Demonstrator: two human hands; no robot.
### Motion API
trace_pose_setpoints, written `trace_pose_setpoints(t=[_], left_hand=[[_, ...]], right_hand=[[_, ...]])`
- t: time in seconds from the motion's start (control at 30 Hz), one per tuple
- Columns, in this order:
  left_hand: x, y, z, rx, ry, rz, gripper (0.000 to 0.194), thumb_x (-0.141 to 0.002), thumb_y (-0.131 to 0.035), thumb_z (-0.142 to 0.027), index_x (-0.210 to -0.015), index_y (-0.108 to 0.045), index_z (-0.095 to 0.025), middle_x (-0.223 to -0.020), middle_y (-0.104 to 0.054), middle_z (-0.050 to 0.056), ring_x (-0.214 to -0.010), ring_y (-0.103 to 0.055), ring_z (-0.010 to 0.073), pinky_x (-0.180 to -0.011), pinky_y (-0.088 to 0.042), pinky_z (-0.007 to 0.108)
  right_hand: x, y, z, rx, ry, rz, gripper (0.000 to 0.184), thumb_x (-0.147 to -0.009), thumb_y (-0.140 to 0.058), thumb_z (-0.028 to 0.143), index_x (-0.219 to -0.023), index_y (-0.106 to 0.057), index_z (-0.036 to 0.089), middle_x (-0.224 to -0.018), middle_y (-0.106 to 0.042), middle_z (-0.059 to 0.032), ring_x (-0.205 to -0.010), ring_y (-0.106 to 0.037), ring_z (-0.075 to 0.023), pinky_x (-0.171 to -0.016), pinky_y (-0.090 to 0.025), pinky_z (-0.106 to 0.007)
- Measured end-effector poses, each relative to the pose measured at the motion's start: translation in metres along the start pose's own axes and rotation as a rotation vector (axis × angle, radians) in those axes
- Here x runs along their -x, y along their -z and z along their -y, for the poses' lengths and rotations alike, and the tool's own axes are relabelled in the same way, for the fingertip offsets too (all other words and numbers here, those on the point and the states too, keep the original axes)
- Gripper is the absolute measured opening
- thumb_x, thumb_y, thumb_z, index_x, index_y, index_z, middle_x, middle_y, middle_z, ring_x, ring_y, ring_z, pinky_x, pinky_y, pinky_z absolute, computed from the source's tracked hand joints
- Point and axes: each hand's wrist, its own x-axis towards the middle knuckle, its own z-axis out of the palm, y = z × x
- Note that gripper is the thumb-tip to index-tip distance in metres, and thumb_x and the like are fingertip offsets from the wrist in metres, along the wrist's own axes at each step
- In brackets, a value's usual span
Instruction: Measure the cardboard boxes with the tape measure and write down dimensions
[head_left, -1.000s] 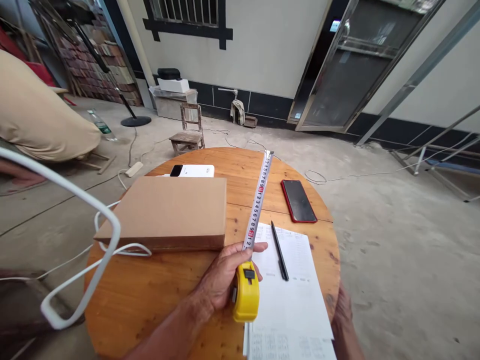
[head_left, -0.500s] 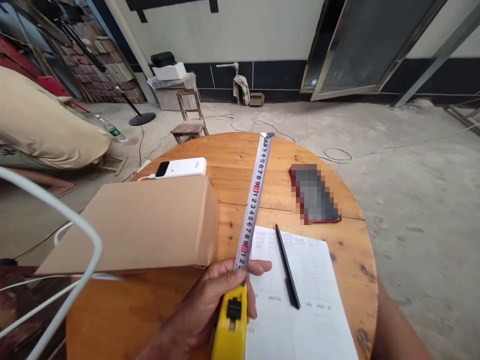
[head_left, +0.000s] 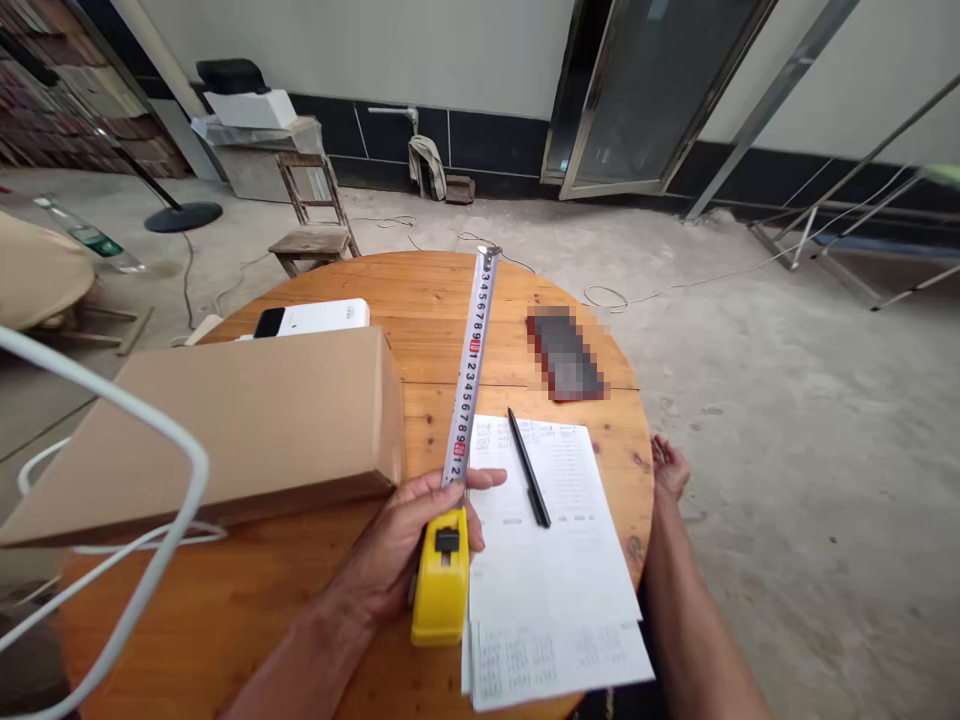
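My left hand (head_left: 409, 535) grips a yellow tape measure (head_left: 441, 600). Its black button faces up, and thumb and fingers pinch around where the blade leaves the case. The extended blade (head_left: 469, 375) runs away from me over the round wooden table, its metal hook near the far edge. Printed paper sheets (head_left: 547, 580) lie to the right of that hand, with a black pen (head_left: 529, 470) on top. My right hand (head_left: 670, 468) is beyond the table's right edge, loosely curled, fingers a little apart, with nothing visible in it.
A cardboard box (head_left: 247, 410) covers the table's left side, with a white device (head_left: 322, 315) behind it. A blurred phone-like object with red edges (head_left: 566, 355) lies at right. White tubing (head_left: 191, 450) crosses the left foreground. A small wooden chair (head_left: 311, 215) stands beyond the table.
The view has shifted right and tilted, so things appear farther left. My right hand has come into view beside the table. The left hand keeps its hold on the extended tape measure.
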Motion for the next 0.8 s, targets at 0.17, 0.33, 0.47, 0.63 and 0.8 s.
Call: trace_pose_setpoints(t=[0.17, 0.33, 0.47, 0.63, 0.8], left_hand=[[0.000, 0.004, 0.003, -0.029, -0.046, 0.050, 0.034, -0.085, -0.054, -0.033, -0.109, -0.064, -0.010, -0.058, -0.063, 0.005, -0.046, -0.050, 0.0091, -0.046, -0.034, 0.019], [-0.001, 0.006, 0.007, -0.046, -0.082, 0.079, 0.033, -0.083, -0.055, -0.031, -0.106, -0.065, -0.009, -0.060, -0.064, 0.006, -0.047, -0.052, 0.0100, -0.045, -0.034, 0.019], [-0.004, 0.007, 0.008, -0.061, -0.103, 0.096, 0.033, -0.084, -0.054, -0.032, -0.104, -0.065, -0.009, -0.058, -0.063, 0.006, -0.046, -0.052, 0.0105, -0.045, -0.034, 0.020], [-0.005, 0.006, 0.005, -0.072, -0.119, 0.088, 0.032, -0.083, -0.054, -0.033, -0.101, -0.065, -0.010, -0.056, -0.064, 0.006, -0.045, -0.052, 0.0106, -0.046, -0.036, 0.019], [0.002, -0.002, 0.004, -0.070, -0.120, 0.046, 0.032, -0.080, -0.057, -0.035, -0.097, -0.066, -0.010, -0.054, -0.063, 0.005, -0.043, -0.050, 0.0098, -0.045, -0.036, 0.019]], right_hand=[[0.080, 0.060, 0.039, 0.050, 0.027, 0.000, 0.017, -0.067, -0.067, 0.029, -0.069, -0.058, 0.015, -0.069, -0.063, -0.0004, -0.060, -0.061, -0.0138, -0.050, -0.044, -0.023], [0.151, 0.050, 0.093, 0.279, 0.258, 0.110, 0.021, -0.068, -0.070, 0.025, -0.087, -0.065, 0.017, -0.072, -0.064, -0.0004, -0.062, -0.059, -0.0128, -0.055, -0.043, -0.023], [0.185, -0.017, 0.102, 0.820, 0.433, 0.505, 0.023, -0.081, -0.060, 0.036, -0.094, -0.065, 0.018, -0.081, -0.066, -0.0027, -0.064, -0.059, -0.0145, -0.060, -0.045, -0.026], [0.203, -0.091, 0.076, 1.480, 0.745, 0.657, 0.025, -0.083, -0.054, 0.033, -0.102, -0.063, 0.020, -0.094, -0.064, -0.0056, -0.068, -0.060, -0.0168, -0.058, -0.040, -0.027], [0.192, -0.085, 0.078, 1.543, 0.657, 0.635, 0.021, -0.081, -0.049, 0.025, -0.094, -0.064, 0.019, -0.086, -0.066, -0.0046, -0.068, -0.060, -0.0169, -0.060, -0.040, -0.026]])
